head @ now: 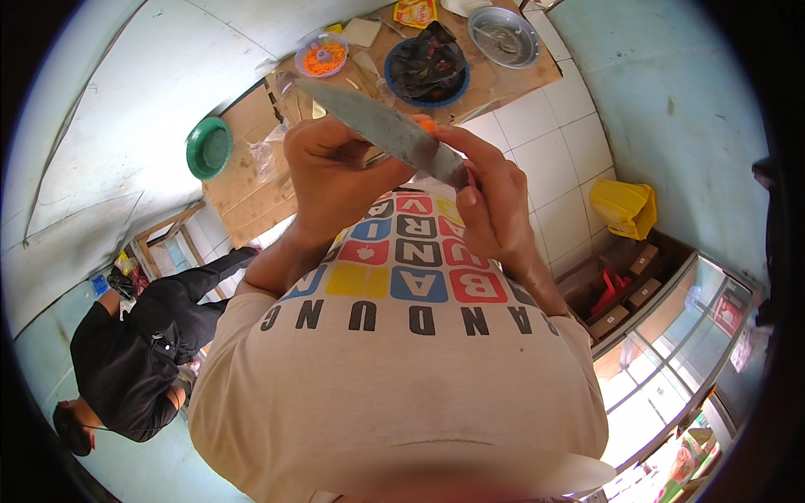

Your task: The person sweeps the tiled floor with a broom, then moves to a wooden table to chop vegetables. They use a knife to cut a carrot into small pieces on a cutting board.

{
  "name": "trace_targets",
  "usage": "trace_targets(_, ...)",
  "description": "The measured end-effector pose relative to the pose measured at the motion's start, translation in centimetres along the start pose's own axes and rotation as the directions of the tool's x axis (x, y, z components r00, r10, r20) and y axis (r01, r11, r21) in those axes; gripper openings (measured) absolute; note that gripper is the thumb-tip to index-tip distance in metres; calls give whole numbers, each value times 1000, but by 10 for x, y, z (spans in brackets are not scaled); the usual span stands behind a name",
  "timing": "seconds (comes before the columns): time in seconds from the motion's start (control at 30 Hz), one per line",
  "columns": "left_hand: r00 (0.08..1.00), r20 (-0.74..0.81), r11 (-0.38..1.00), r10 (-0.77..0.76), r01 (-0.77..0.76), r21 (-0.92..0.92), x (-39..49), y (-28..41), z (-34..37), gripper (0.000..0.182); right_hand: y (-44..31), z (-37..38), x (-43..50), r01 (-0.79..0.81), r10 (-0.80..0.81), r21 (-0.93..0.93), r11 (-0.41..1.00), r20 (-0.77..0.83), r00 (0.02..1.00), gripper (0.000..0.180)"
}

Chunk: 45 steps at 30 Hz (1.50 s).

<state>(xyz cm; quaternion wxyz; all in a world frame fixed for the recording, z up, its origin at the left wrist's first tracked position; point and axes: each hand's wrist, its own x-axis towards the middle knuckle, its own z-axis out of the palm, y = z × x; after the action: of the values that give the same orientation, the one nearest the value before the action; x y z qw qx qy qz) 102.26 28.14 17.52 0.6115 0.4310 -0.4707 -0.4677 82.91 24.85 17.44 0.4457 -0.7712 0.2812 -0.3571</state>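
A wide kitchen knife (383, 129) slants across the space in front of my chest, its tip up to the left. My right hand (497, 195) grips it at the butt end, where a bit of pink handle shows. A small orange piece, apparently carrot (427, 125), peeks out past the blade's edge beside my right index finger. My left hand (327, 173) is curled behind and under the blade, its fingertips at the orange piece. The blade hides part of that hold. Beyond the knife, a lilac ring-shaped mould (340, 43) contains orange shreds.
Cardboard (251, 204) covers the work surface. On it are a blue basin (462, 88) with a black plastic bag (431, 60), a metal basin (534, 53), and a green basin (207, 151). A yellow bag (622, 207) stands right. A person in black (132, 352) is at left.
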Motion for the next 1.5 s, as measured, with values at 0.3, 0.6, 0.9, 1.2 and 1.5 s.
trace_targets(0.3,998,26,994,61,-58,-93,5,-9,1,25,-8,-6,0,-50,50,-10,999,31,998,53)
trace_targets(0.6,989,73,991,132,-130,-41,4,-13,-8,26,-7,-3,3,15,-14,-24,1000,37,999,52)
trace_targets(0.9,994,40,994,106,-107,31,2,-1,-6,27,-3,3,5,17,-17,-19,1000,8,1000,52)
trace_targets(1.2,994,22,993,106,-105,-44,2,0,-1,22,2,15,5,88,-102,-138,987,-100,990,48)
trace_targets(1.5,997,23,996,75,-74,-39,6,-12,0,18,6,20,7,-11,-3,-74,997,-178,984,39)
